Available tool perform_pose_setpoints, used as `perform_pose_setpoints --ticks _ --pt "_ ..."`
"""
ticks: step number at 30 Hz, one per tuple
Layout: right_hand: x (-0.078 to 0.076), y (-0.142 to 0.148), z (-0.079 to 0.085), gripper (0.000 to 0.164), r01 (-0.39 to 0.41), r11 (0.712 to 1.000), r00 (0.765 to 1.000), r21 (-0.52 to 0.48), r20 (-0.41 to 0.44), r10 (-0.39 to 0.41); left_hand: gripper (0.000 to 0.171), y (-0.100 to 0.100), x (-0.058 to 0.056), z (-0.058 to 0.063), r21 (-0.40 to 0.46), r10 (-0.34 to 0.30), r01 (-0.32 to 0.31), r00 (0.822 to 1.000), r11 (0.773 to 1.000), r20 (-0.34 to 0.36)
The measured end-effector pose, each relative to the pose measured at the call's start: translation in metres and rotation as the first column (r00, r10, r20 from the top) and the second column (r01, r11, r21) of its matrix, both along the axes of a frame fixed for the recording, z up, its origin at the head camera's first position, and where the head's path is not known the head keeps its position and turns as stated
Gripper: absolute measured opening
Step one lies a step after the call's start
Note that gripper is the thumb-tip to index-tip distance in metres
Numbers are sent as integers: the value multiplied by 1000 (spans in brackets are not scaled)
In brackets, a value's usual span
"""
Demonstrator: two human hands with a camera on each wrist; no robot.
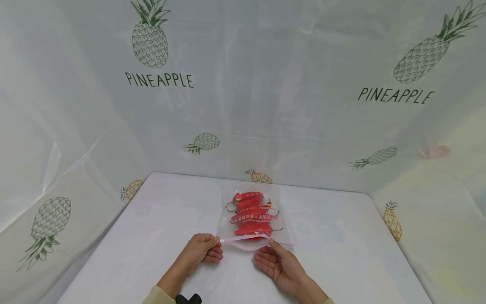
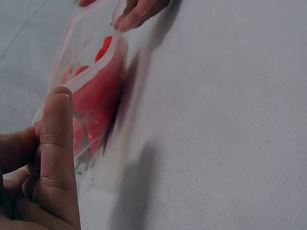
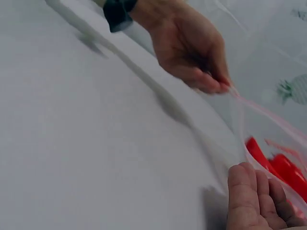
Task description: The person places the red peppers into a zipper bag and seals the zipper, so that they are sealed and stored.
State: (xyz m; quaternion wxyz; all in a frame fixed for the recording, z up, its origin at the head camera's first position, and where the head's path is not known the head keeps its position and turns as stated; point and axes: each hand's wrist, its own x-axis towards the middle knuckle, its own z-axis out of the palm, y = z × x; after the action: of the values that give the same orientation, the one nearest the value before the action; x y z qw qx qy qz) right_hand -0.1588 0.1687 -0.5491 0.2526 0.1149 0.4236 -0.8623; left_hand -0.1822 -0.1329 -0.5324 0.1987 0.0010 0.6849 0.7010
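Note:
A clear zip bag (image 1: 225, 219) with a pink-edged mouth lies on the white table, its mouth toward me and gaping. Several red chili peppers (image 1: 253, 228) with thin stems show through the printed plastic. My left hand (image 1: 201, 250) pinches the left end of the mouth between thumb and index finger. At the right part of the mouth is my right hand (image 1: 279, 266), palm turned up, thumb on the bag's edge and the other fingers below it. The left wrist view shows the left fingers (image 2: 57, 143) close up, the peppers behind them.
The white table (image 1: 334, 253) reaches to a sheet (image 1: 265, 105) printed with pineapples, which hangs at the back and both sides. A dark band (image 3: 117, 14) is on the left wrist. A blurred red shape (image 1: 434, 151) shows on the right side sheet.

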Motion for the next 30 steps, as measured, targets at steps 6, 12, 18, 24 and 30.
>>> perform_pose_setpoints --ticks 6,12,18,24,30 --pt "3 -47 2 56 -81 996 996 22 -21 82 32 1 0 -1 12 2 -2 1000 1000 2" --pt "-1 -84 1 41 -123 992 990 4 -69 123 30 2 1 -1 24 -16 16 1000 1000 -12" --pt "-6 -104 2 38 -113 994 990 7 -89 113 27 4 1 -1 20 -33 33 999 999 -28" --pt "-9 -111 4 33 -78 996 994 51 -79 82 26 4 1 -3 -12 -33 32 999 999 -30" --pt "-11 -114 4 27 -69 992 992 105 -97 79 26 5 1 -2 -21 -42 41 999 999 -32"
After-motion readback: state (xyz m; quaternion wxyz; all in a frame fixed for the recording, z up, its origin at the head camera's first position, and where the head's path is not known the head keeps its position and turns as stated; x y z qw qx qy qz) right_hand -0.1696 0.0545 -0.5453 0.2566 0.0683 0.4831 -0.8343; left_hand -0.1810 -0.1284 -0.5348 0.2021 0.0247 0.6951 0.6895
